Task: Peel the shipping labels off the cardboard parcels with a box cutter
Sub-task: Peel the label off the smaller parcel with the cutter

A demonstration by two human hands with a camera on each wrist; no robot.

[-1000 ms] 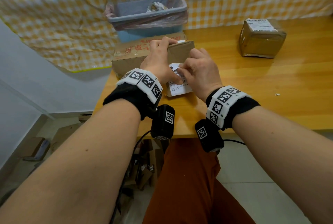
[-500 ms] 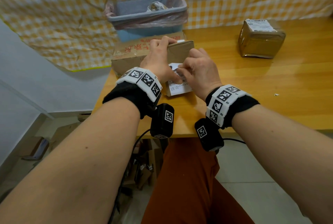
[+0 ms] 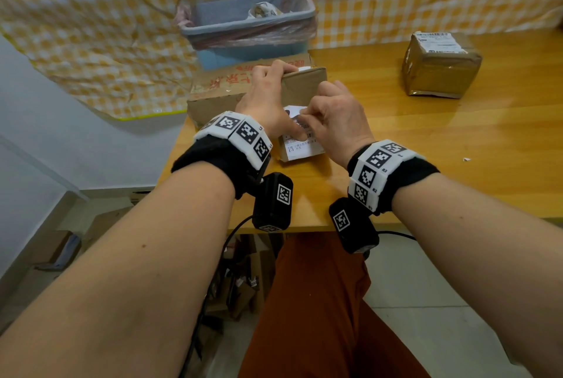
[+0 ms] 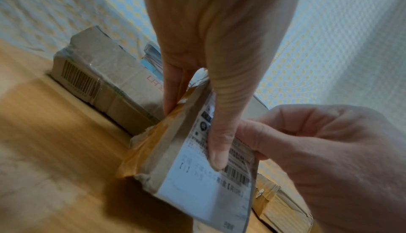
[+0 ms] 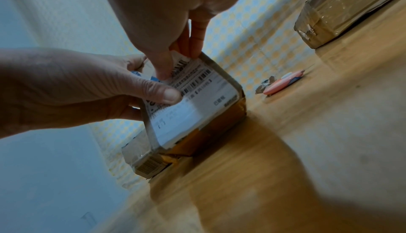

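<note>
Two hands are on one small parcel [image 3: 300, 85] at the near left part of the table [image 3: 457, 149], and neither holds the box cutter [image 5: 283, 83]. That pink cutter lies on the wood beyond my right hand [image 3: 338, 122], toward the far side, next to a scrap of torn paper [image 5: 264, 84].

My left hand [image 3: 265, 100] grips the parcel: fingers curled over its top edge, thumb pressed flat on the shipping label [image 4: 211, 181] that faces me. My right hand pinches the label's upper corner between thumb and fingertips [image 5: 163, 66]; that corner looks lifted off the cardboard, though I cannot tell how far the adhesive has let go beneath it.

My main worry is tearing. The label looks thin, and pulling the corner with bare fingers while most of the sheet is stuck could rip off a strip and leave the rest behind. My left thumb sits on the very sheet I am pulling, just below the pinch, so it may pin the label and force a tear at that line. A hard pull could also strip the cardboard's surface or tip the parcel, which stands on its narrow side.

Behind my left hand lies a flatter box [image 3: 219, 88], and beyond it a lined bin [image 3: 243, 27]. Another parcel [image 3: 441, 67], label still on top, sits well off past my right hand.
</note>
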